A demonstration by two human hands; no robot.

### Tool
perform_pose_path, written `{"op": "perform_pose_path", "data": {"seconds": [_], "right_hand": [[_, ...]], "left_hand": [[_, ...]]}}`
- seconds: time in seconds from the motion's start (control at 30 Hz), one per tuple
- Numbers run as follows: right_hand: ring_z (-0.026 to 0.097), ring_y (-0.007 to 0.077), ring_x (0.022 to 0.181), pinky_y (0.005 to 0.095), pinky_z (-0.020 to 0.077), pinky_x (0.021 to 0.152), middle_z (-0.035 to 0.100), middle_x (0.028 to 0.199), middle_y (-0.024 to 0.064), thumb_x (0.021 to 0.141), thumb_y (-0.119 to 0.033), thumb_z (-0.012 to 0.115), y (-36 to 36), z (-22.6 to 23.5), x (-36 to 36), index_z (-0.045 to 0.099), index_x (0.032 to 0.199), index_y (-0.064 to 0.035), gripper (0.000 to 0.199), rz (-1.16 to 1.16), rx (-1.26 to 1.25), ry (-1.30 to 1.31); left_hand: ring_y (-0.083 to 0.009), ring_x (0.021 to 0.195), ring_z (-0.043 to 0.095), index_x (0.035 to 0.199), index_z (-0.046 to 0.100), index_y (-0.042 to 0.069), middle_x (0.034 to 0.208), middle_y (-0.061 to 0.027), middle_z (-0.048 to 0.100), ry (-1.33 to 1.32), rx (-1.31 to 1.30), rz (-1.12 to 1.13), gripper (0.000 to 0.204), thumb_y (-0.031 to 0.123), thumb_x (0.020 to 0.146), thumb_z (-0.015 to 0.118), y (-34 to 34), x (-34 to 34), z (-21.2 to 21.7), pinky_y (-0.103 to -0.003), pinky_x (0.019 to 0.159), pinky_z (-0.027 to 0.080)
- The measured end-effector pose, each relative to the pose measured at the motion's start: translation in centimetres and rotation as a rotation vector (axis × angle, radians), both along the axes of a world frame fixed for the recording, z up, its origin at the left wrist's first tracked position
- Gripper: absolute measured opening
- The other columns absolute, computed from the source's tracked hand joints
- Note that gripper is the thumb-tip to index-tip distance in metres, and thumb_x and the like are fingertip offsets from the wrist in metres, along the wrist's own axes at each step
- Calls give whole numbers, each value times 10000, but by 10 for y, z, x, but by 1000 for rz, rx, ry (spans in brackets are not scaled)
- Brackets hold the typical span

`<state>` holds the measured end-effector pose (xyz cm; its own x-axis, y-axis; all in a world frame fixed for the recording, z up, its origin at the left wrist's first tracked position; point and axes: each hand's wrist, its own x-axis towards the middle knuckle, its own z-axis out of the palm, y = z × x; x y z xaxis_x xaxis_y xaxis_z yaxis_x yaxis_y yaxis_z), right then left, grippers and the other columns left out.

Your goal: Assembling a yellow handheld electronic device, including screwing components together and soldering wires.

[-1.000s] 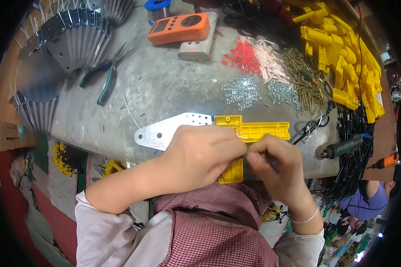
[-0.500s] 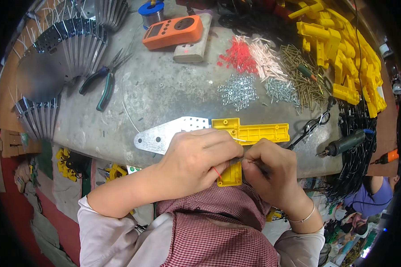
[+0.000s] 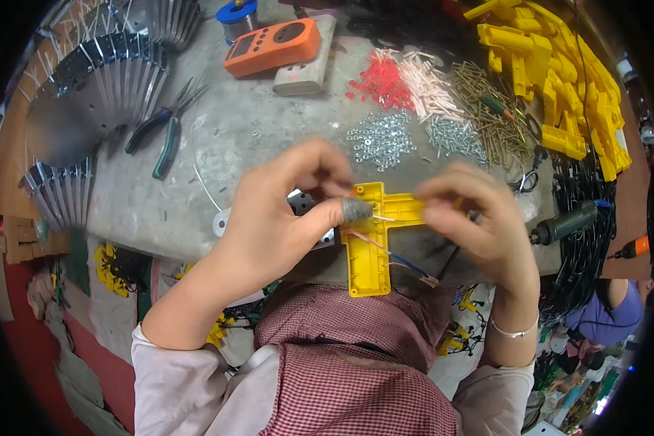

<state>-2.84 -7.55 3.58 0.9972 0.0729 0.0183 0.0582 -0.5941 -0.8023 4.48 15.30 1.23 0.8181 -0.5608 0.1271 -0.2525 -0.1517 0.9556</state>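
A yellow plastic T-shaped housing half (image 3: 369, 269) lies with its hollow side up at the table's front edge. My left hand (image 3: 283, 200) is over its left side, fingers bent and blurred, the thumb stretched out apart from them. Grey wrapping covers that thumb, whose tip is at the housing beside a short white wire (image 3: 384, 217). Under the hand, a silvery metal plate with holes (image 3: 220, 222) is partly hidden. Thin coloured wires (image 3: 403, 262) run across the housing to a small end piece. My right hand (image 3: 479, 211) hovers at the housing's right arm; motion smears its fingers.
Beyond my hands lie piles of nuts (image 3: 381, 138), small screws (image 3: 454, 138), long screws (image 3: 490, 109) and red (image 3: 381, 80) and white sleeves (image 3: 432, 87). Pliers (image 3: 168, 131) lie left, an orange meter (image 3: 272, 47) far back. Yellow housings (image 3: 559, 80) and a green power screwdriver (image 3: 565, 227) are right.
Both hands have lifted and spread from the middle of the housing, my right hand moving up and right. The coloured wires and their end piece now show. The view has shifted slightly.
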Motion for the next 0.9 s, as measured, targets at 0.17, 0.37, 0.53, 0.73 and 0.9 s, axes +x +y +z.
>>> {"op": "perform_pose_path", "data": {"seconds": [0.17,0.37,0.53,0.73,0.9], "right_hand": [[574,275,801,389,480,637,551,803,84,739,-169,686,25,-24,16,613,807,-56,151,216,-426,-378],[580,275,714,385,462,604,534,759,75,751,-145,688,17,-17,2,572,739,-62,142,151,-267,-143],[584,234,620,322,467,528,550,766,58,739,-76,696,27,-12,-4,653,837,-86,107,114,-274,-385],[584,192,617,305,466,517,563,772,45,713,-59,717,27,-14,1,673,872,-69,166,72,-394,-609],[590,207,628,310,471,530,566,770,58,705,-55,724,28,-15,1,670,857,-56,161,45,-394,-613]], "left_hand": [[-153,760,601,876,646,-9,812,-62,641,-240,128,-71,166,-19,710,639,-10,1,4,-276,708,481],[-243,753,575,863,630,-2,792,-93,620,-437,191,-84,173,-4,690,619,-11,2,0,-332,692,467],[-291,784,552,860,603,14,791,-101,594,-560,242,-36,152,-5,714,639,-16,3,-1,-370,704,444],[-308,806,570,886,612,24,825,-118,615,-402,248,-61,124,14,764,633,-19,-1,-4,-392,751,421],[-305,797,577,907,625,22,827,-120,620,-332,190,-43,120,26,791,595,-17,-3,-6,-383,764,427]]}}
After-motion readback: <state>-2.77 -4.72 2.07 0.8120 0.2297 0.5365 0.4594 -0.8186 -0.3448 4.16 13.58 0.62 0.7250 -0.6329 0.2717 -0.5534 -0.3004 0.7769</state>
